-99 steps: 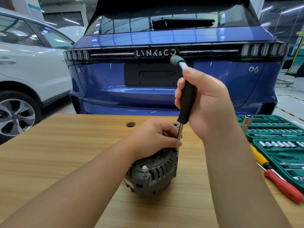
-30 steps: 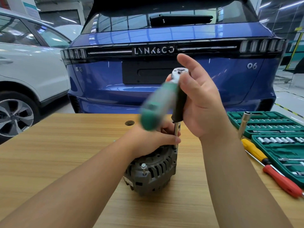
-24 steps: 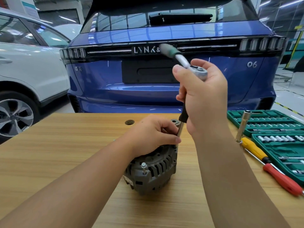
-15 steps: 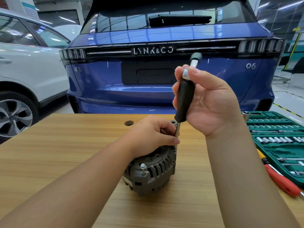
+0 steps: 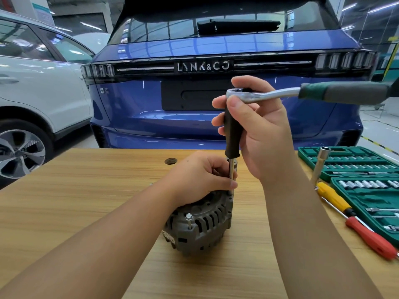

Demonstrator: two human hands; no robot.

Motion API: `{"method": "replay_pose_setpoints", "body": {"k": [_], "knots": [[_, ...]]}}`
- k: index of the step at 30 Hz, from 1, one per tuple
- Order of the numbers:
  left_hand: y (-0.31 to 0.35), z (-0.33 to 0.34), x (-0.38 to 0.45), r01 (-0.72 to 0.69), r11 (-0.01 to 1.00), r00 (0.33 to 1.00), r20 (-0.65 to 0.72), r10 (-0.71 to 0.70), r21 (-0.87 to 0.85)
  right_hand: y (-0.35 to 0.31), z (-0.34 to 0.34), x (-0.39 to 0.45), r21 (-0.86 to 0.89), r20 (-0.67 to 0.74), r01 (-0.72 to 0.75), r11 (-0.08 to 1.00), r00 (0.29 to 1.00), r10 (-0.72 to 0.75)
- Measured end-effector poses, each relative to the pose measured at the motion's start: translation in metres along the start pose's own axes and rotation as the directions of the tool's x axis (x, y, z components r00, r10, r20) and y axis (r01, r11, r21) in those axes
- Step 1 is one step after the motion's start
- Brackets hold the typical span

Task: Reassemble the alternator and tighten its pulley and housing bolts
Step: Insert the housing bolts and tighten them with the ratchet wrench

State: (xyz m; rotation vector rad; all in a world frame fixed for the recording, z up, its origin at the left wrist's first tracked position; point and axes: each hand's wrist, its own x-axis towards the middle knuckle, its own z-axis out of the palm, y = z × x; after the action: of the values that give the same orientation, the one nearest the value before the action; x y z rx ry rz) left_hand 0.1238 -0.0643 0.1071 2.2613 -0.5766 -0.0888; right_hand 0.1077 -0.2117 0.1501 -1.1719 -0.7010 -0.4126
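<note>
The grey alternator [image 5: 200,225] stands on the wooden table [image 5: 75,190]. One housing bolt [image 5: 189,220] sticks up from its near rim. My left hand [image 5: 199,174] rests on top of the alternator and pinches the steel shaft of a socket driver [image 5: 232,134] that stands upright on the housing's right edge. My right hand [image 5: 259,130] grips the driver's black handle. A ratchet wrench [image 5: 302,93] sits on the driver's top end, its green and grey grip pointing right. The bolt under the driver is hidden by my left hand.
An open green socket set case [image 5: 358,178] lies at the table's right edge, with a loose steel socket extension [image 5: 320,165] leaning on it. A yellow screwdriver [image 5: 334,198] and a red screwdriver [image 5: 371,238] lie beside it. A blue car stands just behind the table, a white car to the left.
The ratchet handle has swung round on top of the driver from pointing away to pointing right. My left hand has stayed on the alternator and shaft.
</note>
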Motion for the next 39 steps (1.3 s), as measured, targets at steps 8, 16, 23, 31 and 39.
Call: {"method": "replay_pose_setpoints", "body": {"k": [8,16,23,31,39], "knots": [[0.001,0.000,-0.001,0.011,1.000,1.000,0.002,-0.011,0.028,0.003,0.012,-0.001,-0.119,-0.182,0.113,0.986,0.974,-0.133],[0.003,0.000,-0.001,0.026,0.999,1.000,-0.001,-0.026,0.032,0.009,0.021,-0.002,-0.219,-0.205,0.161,0.962,0.957,-0.206],[0.000,0.001,-0.001,0.010,1.000,1.000,-0.005,-0.010,0.019,-0.003,-0.002,0.006,0.248,-0.041,-0.244,0.938,0.964,0.262],[-0.002,0.001,0.000,0.009,1.000,1.000,-0.008,-0.008,0.018,-0.003,0.004,0.001,0.278,0.027,-0.138,0.951,0.990,0.136],[0.000,-0.002,-0.001,0.012,1.000,0.999,0.037,-0.012,0.001,0.003,0.027,-0.004,0.057,-0.227,0.082,0.995,0.972,-0.067]]}}
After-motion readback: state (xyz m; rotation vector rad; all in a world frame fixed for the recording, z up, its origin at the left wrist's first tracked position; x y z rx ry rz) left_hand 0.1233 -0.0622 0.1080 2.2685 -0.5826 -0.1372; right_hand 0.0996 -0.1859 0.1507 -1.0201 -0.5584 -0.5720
